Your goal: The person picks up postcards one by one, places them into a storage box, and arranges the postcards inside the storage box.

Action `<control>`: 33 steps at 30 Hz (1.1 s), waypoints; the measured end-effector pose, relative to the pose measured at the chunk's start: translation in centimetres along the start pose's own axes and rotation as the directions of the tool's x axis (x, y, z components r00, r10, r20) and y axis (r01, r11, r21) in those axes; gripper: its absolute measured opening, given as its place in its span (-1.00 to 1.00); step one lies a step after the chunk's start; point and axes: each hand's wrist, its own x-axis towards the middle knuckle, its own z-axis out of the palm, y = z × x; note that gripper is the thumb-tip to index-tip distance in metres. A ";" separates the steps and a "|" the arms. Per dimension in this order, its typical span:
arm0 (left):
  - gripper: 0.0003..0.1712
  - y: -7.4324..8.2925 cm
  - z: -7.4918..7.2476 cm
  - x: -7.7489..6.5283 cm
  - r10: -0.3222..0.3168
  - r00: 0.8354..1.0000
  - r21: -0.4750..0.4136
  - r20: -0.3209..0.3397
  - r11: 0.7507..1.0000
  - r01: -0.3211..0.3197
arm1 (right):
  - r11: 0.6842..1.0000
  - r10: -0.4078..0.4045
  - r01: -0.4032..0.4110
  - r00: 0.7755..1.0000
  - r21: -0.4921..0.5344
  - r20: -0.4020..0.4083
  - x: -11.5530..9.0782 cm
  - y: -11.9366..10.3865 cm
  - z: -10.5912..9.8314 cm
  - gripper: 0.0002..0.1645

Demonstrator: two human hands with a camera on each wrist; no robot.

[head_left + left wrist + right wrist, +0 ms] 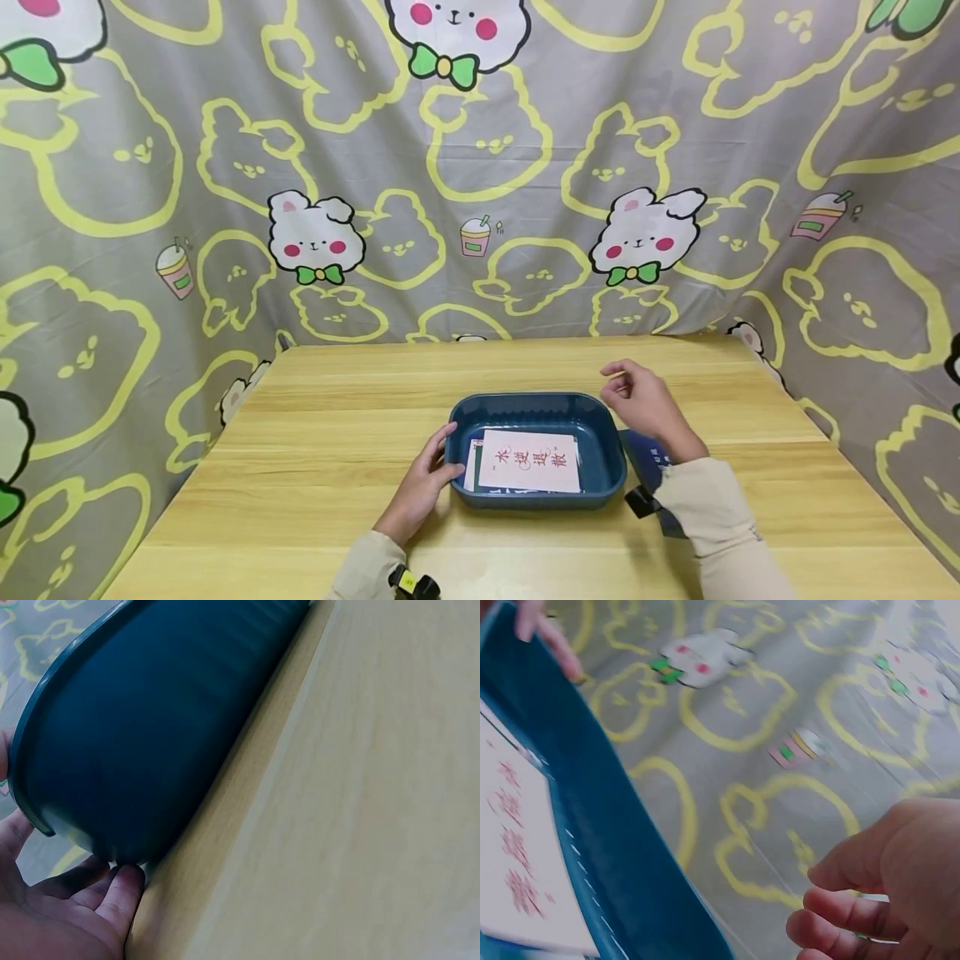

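A dark blue-green plastic bin (536, 502) sits on the table. Its left end is held by my left hand (422, 483), the thumb at the rim and the other fingers against the outer wall. Inside lies a white card (529, 477) with red Chinese characters, on top of other cards or papers that it mostly covers. My right hand (647, 404) hovers beside the bin's far right corner, fingers loosely bent. In the right wrist view nothing is between that hand's thumb and fingers. Under the right wrist lies a dark blue printed card or booklet (645, 454), partly hidden by the forearm.
The wood-grain table (315, 467) extends around the bin on all sides. A grey curtain (390, 167) with yellow outlines and white rabbits hangs behind the table and along both sides.
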 end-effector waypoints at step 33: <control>-0.31 0.2 0.0 0.0 0.005 1.000 -0.006 0.013 1.000 -0.005 | 0.844 0.533 -0.529 0.803 -0.092 0.269 -3.4 9.9 -5.5 -0.19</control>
